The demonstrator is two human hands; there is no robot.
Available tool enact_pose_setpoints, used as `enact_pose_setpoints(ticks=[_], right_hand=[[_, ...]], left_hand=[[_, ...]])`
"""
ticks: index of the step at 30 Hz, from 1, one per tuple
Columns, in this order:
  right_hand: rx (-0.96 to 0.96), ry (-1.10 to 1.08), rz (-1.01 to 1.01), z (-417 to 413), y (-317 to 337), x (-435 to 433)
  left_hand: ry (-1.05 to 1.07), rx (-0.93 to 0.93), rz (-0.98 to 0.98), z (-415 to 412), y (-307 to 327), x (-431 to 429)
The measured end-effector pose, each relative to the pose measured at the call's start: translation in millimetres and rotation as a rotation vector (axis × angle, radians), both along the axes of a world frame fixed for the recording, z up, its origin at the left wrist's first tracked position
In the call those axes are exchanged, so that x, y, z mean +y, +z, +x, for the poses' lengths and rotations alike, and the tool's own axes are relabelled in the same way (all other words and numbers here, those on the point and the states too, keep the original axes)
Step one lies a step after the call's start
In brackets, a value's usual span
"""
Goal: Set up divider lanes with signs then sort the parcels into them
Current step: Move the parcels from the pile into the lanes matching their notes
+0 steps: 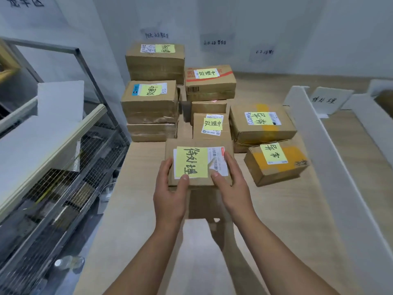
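From the head camera, a wooden desk [131, 199] runs away toward a white wall. Both hands hold one small brown parcel [198, 182] over the middle of the desk. The left hand [170, 194] grips its left side and the right hand [231, 184] grips its right side. Both thumbs press down on the top, and a dark shadow lies on the desk just under the parcel. A yellow note [191, 161] with black writing is stuck on top of it, over a white label. More brown parcels sit behind it toward the far edge. A tall pile [155, 62] stands at the far left corner, with a shorter pile [148, 103] in front of it. A parcel with red tape [210, 81] sits near the middle. Two parcels with yellow tape [261, 124] [276, 165] lie to the right, and each one has a yellow note. A long white divider board [331, 158] stands on its edge along the right side. A white sign [324, 101] with writing stands at the far end, just past the board. A wire shelf [63, 167] stands beside the left edge of the desk.
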State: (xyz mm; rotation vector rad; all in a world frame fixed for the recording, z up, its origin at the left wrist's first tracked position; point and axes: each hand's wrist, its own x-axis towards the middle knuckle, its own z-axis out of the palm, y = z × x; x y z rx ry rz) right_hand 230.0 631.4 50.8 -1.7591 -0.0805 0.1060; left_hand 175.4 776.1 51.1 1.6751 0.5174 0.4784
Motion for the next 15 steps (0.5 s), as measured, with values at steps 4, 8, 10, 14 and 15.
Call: enact_pose_setpoints(ticks=[4, 8, 10, 14, 15], right_hand=[[-0.055, -0.064, 0.032, -28.9, 25.3, -57.8], [-0.112, -0.115, 0.044, -62.3, 38.9, -124.9], [-0.121, -0.149, 0.045, -81.5, 45.9, -158.5], [-0.140, -0.214, 0.048, -119.2, 55.2, -224.4], [-0.149, -0.231, 0.050, -128.1, 56.6, -240.5]], left_hand=[[-0.043, -0.064, 0.049, -19.0, 19.2, -55.3], [-0.097, -0.096, 0.056, -43.6, 31.5, -120.0], [-0.135, -0.117, 0.054, -57.8, 37.5, -153.0], [-0.212, -0.165, 0.059, -82.4, 43.8, -216.3], [-0.230, -0.172, 0.057, -88.2, 45.2, -231.9]])
